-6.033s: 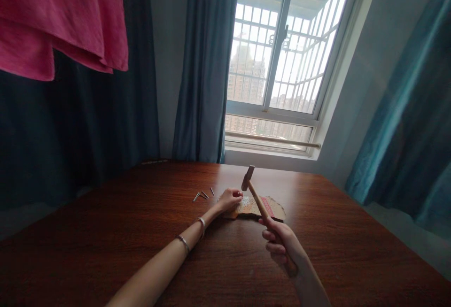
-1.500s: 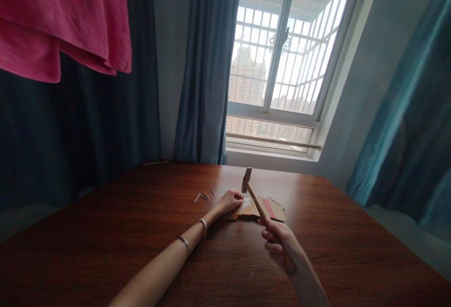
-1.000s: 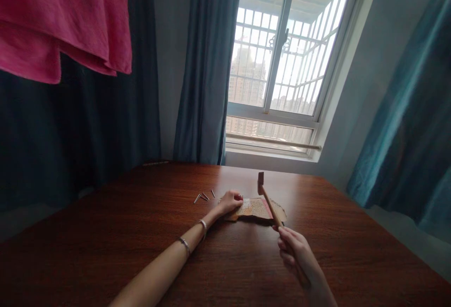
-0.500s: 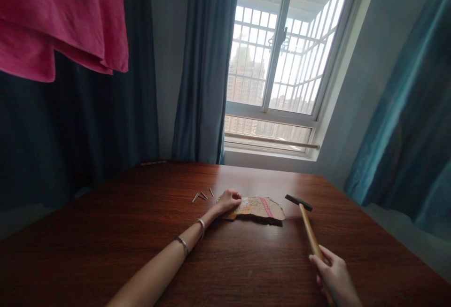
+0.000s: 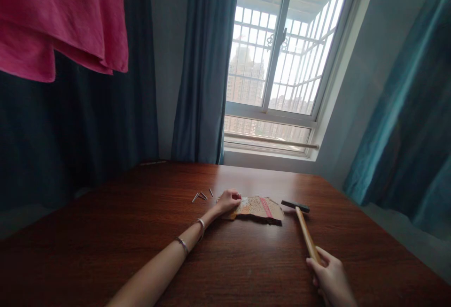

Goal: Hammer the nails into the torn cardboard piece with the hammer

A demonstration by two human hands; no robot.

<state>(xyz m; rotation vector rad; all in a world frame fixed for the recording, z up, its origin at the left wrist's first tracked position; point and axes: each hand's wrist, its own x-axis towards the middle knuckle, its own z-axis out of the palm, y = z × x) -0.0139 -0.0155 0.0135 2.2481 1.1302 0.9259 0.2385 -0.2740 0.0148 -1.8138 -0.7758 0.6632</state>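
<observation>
Nails (image 5: 195,197) lie loose on the table (image 5: 218,269); our left grip (image 5: 230,199) rests at the left end of the cardboard (image 5: 259,207), whether grasping anything we cannot tell. Farther right, we clasp the hammer (image 5: 305,230) in our right grip (image 5: 331,274).

Right hand (image 5: 330,276) now sits farther out from the left hand (image 5: 229,201) and nearer the body. Hammer (image 5: 306,233), earlier with its head just beside the left fingertips, is well apart from them; head lower, turned crosswise, beyond the right hand. Handle no longer crosses the cardboard (image 5: 259,207).
</observation>
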